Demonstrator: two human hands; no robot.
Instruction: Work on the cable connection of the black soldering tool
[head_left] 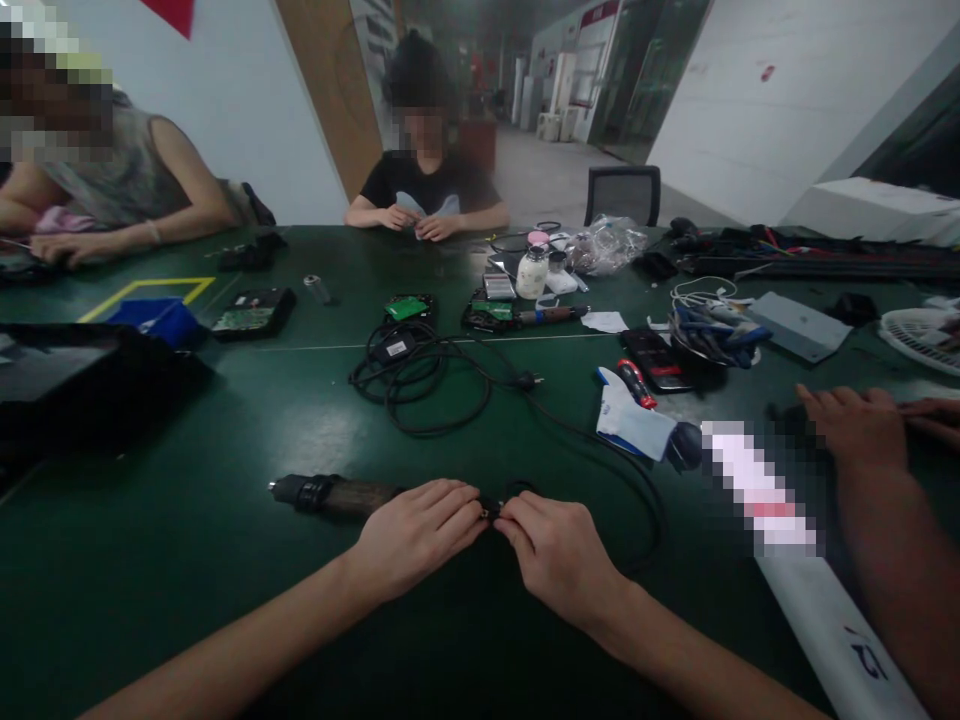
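An electric screwdriver (330, 497) with a black nose and brownish body lies across the green table in front of me, its tip pointing left. My left hand (427, 530) is closed over its rear end. My right hand (559, 545) pinches a small dark cable connector (493, 508) at the tail of the screwdriver. The fingertips of both hands nearly meet there. Whether the connector is seated cannot be made out. A black power cable (652, 500) curves along the table beyond my right hand, linked to a coil with a black adapter (395, 346).
Beyond the coil lie opened devices with green circuit boards (491, 312), another electric screwdriver (551, 315) and a white bottle (532, 272). A red-black screwdriver (637, 383) rests by a glove (634, 415). Another person's hand (862, 430) is at right; two people sit opposite. A black bin (90, 390) stands left.
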